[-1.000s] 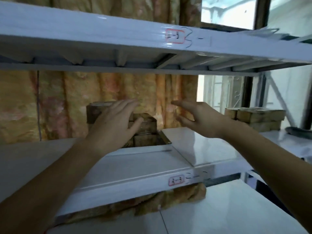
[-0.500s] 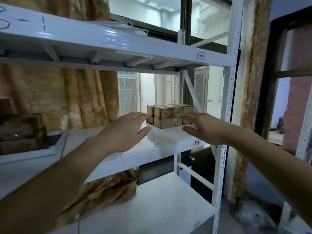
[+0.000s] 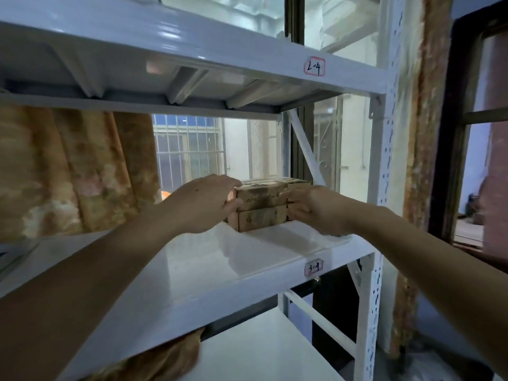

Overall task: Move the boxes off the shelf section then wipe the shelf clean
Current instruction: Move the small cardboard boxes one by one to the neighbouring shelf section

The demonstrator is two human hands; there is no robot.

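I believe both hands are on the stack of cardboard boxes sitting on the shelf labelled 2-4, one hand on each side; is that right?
Not quite: the head view shows the stack of cardboard boxes sitting on the shelf labelled 3-4, not 2-4, which is the label on the shelf above. The rest holds: the left hand and right hand are on it, one on each side.

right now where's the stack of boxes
In the head view the stack of boxes sits right of centre at the back of the shelf labelled 3-4, between the left hand and right hand.
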